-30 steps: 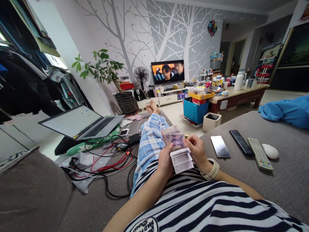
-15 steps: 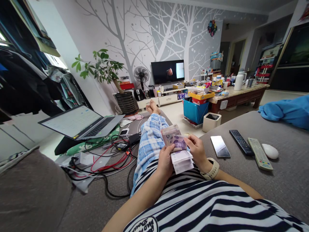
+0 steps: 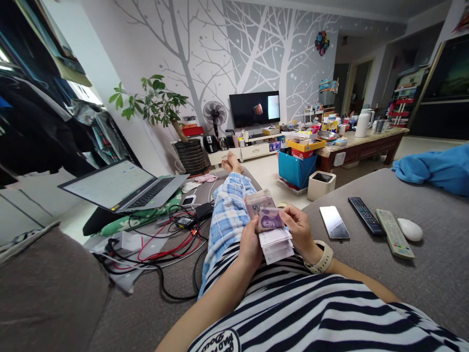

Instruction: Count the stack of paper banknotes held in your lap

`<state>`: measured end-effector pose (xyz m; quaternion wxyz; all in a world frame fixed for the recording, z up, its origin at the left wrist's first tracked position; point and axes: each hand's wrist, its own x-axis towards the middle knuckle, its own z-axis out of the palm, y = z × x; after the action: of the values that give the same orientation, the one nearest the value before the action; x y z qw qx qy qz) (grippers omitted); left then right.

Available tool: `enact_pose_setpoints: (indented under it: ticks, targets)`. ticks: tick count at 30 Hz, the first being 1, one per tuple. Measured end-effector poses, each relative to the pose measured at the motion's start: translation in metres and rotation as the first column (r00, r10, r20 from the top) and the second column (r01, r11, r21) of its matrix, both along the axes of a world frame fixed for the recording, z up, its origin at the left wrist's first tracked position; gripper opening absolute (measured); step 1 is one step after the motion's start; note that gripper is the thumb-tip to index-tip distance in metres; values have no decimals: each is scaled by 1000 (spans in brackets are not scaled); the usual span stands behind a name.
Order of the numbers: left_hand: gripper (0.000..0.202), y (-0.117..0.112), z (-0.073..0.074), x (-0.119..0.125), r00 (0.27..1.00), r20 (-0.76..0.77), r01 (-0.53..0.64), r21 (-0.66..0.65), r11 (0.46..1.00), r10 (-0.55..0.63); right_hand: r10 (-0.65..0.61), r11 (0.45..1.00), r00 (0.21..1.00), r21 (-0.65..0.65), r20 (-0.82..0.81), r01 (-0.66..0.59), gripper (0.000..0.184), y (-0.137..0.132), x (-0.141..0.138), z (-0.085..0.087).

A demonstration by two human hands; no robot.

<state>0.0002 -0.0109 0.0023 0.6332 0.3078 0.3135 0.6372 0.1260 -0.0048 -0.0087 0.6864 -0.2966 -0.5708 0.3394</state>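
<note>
A stack of purple banknotes [image 3: 271, 220] is held over my lap, bent so that one part stands up and the other hangs toward my body. My left hand [image 3: 252, 243] is closed around the left side of the stack. On the right side, my right hand [image 3: 297, 224] pinches the edge of a front note that shows a portrait. A figure 5 is visible on the notes behind it. The fingertips under and behind the stack are hidden. A pale watch [image 3: 321, 258] sits on my right wrist.
On the sofa to the right lie a phone [image 3: 334, 222], a black remote [image 3: 366, 215], a beige remote [image 3: 394, 233] and a white mouse [image 3: 410, 229]. Tangled cables [image 3: 176, 244] and an open laptop [image 3: 126, 188] are on the left. A coffee table [image 3: 388, 137] stands ahead.
The front note has shifted slightly left and its portrait shows more fully, with my left thumb now less visible over it. My right hand stays at its edge.
</note>
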Motion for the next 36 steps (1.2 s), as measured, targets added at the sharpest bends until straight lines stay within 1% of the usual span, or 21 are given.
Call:
enact_pose_setpoints:
  ticks: [9,15,20,25,30,33,36]
  targets:
    - [31,1,-2,1,1000,-4,9,-3,1000,-9,-14,1000,1000,3,21,14,30,-1,1,-1]
    - [31,1,-4,0,999,-33,3,-11,1000,-3,-18,1000,1000,10,23,18,30,-1,0,-1]
    - [27,0,-5,0,999,-36,7,-21,1000,-8,-27,1000,999,12,36,27,31,-2,0,0]
    - [19,2,-7,-1,999,-50,12,3,1000,-12,-46,999,997,10,56,46,31,-3,0,1]
    - [16,2,-8,-1,998,-70,4,46,999,-1,-49,999,997,16,59,48,31,-3,0,1]
    - [16,0,-6,-1,994,-111,-6,52,999,12,-56,998,997,27,58,54,30,-4,0,2]
    - [15,-1,-5,-1,993,-115,-14,54,998,20,-63,998,996,35,59,61,30,-4,-1,2]
